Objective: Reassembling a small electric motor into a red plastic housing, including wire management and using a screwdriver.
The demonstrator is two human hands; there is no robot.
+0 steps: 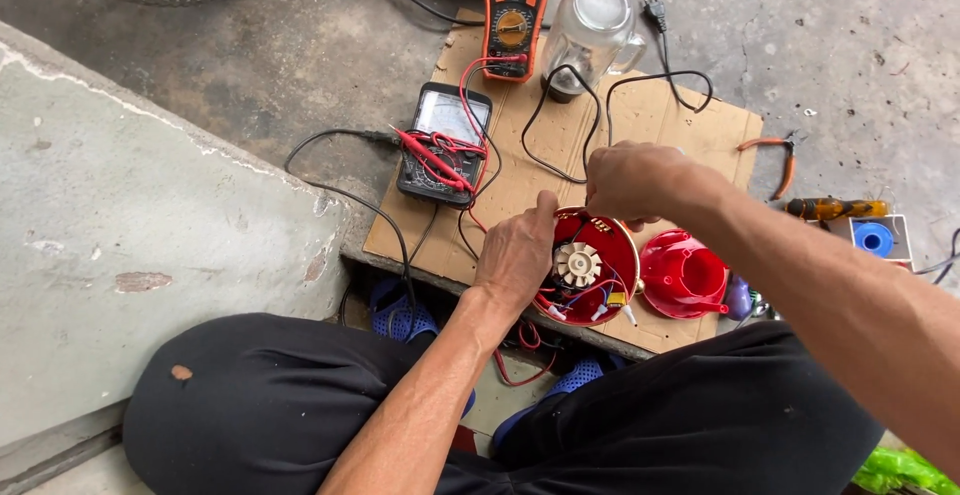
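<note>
The left hand (pixel 517 255) is gripping the rim of a red round blender base (pixel 590 267), with the thumb pointing up along its 10 o'clock edge. The fingers are wrapping the side, holding the base steady. The right hand (pixel 632 181) is bunching up at the 12 o'clock edge of the same base. Its fingers are curling down and hiding what they are pinching, so it is not clear if they are gripping anything.

The base is lying open in the middle of a flat cardboard sheet (pixel 560 135) on the ground. Inside it a small cream fan wheel (pixel 578 264) is sitting in the middle, with thin red and blue wires (pixel 580 302) around it.

Just beside the base, at 3 o'clock, a red plastic cover (pixel 684 277) is resting on the cardboard. At 10 o'clock a black meter (pixel 445 143) is lying with red probe leads (pixel 438 155) across it. At 12 o'clock an orange meter (pixel 516 15) is standing near the top edge, and a clear blender jar (pixel 590 35) is next to it. A black power cord (pixel 640 85) is looping over the cardboard.

Well off at 2 o'clock, orange-handled pliers (pixel 782 163) are lying on the concrete floor (pixel 850 35). At 3 o'clock a yellow-handled screwdriver (pixel 835 209) and a blue spool (pixel 874 240) are sitting together. The person is crouching in dark trousers (pixel 260 405) and blue sandals (pixel 395 320).
</note>
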